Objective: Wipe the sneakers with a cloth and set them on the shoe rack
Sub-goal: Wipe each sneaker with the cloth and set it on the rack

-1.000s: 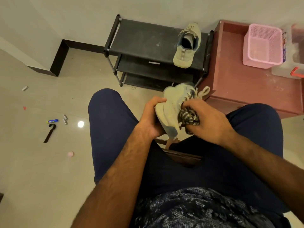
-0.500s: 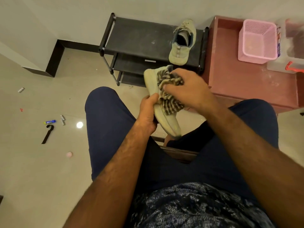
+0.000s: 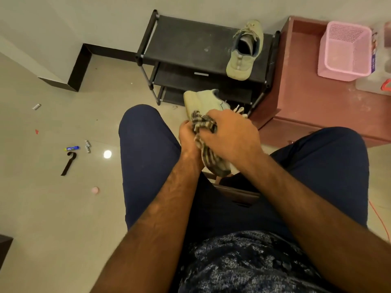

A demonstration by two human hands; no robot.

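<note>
Head view, looking down over a seated person's lap: I count two pale beige sneakers, one cloth and one shoe rack. One sneaker (image 3: 203, 102) is held up at the centre of the frame, above the knees, its light sole edge turned toward 10 o'clock and its laces hanging off toward 3 o'clock. The left hand (image 3: 188, 138) grips it from the 9 o'clock side, fingers curled round it. The right hand (image 3: 230, 136) has its fingers closed on a bunched brown-and-cream checked cloth (image 3: 204, 125), pressing it against the shoe, and the cloth's tail hangs toward 6 o'clock.

The second sneaker (image 3: 243, 58) sits at 1 o'clock on the top shelf of the black shoe rack (image 3: 190, 45), against its right rail. Its mouth is open and its toe points at the person. The rack shows three shelves.

At 2 o'clock one pink mesh basket (image 3: 347, 49) stands on a red-brown counter (image 3: 306, 98). At 9 o'clock on the floor lies one small blue tube (image 3: 72, 148), its print too small to read.
</note>
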